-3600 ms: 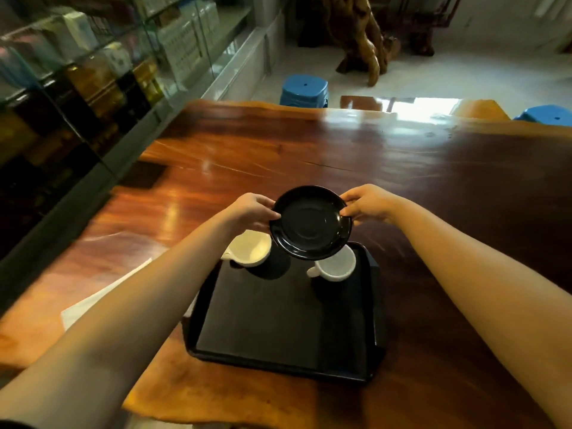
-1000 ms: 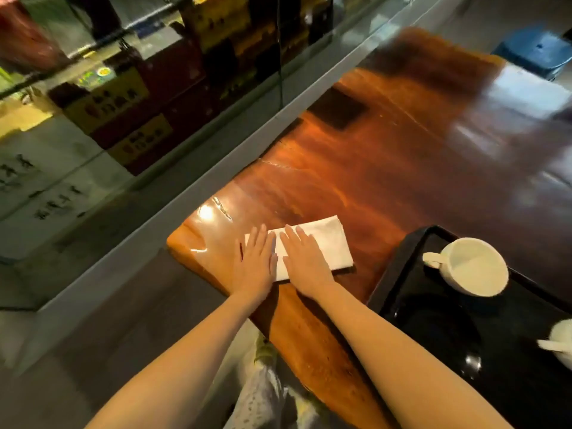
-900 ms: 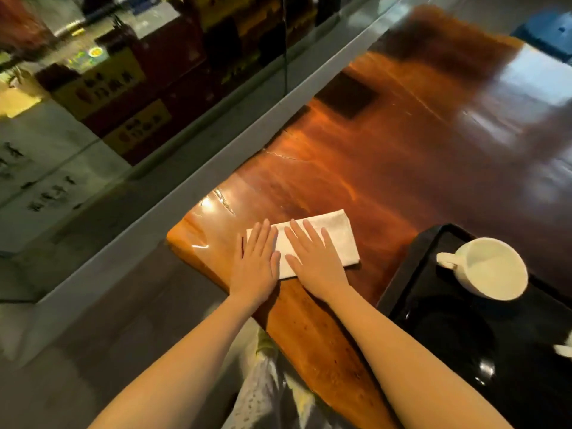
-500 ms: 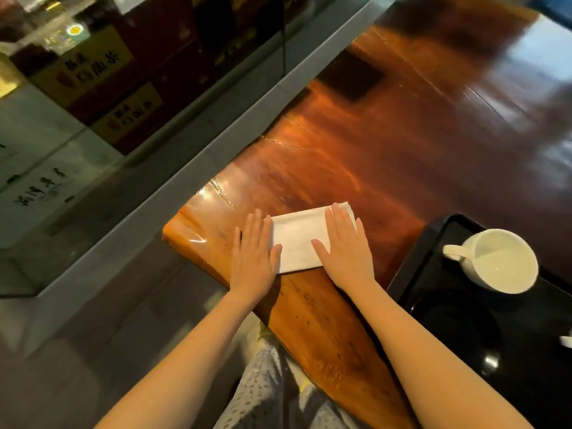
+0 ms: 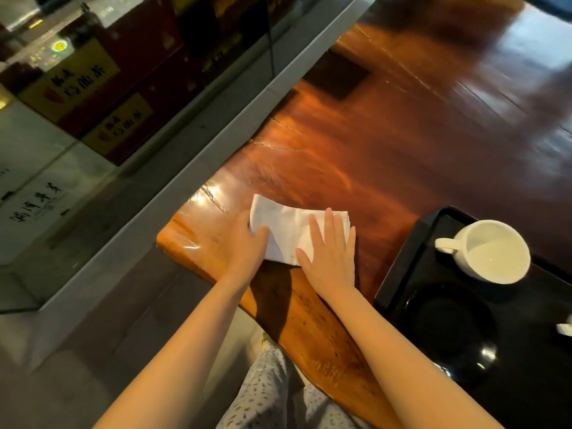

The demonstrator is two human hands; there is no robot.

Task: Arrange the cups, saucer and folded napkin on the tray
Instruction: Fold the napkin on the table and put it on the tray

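Worktop [image 5: 387, 144]: glossy reddish wood, running from the lower centre of the frame to the upper right; its near corner sits at centre left, with bare wood open beyond the napkin toward the top right.
Glass case [image 5: 93, 88]: fills the upper left, alongside the worktop's left edge, with yellow and dark boxes behind the glass.
Tray [image 5: 399, 267]: black, at the right edge of the frame, cut off by it; its raised left rim lies near the right hand, apart from the napkin.
Tray contents: a black saucer [image 5: 448, 323] lies flat near the tray's left rim; a white cup [image 5: 489, 252] stands upright above it in the frame, empty, handle pointing left. A white scrap at the far right edge is too cropped to tell.
Napkin [image 5: 288, 227]: white, folded, on the worktop near its near corner, left of the tray; long axis runs left to right, its left end lifted.
Left hand [image 5: 247, 246]: fingers curled, pinching the napkin's left end.
Right hand [image 5: 331, 246]: spread flat, palm down, pressing the napkin's right half.
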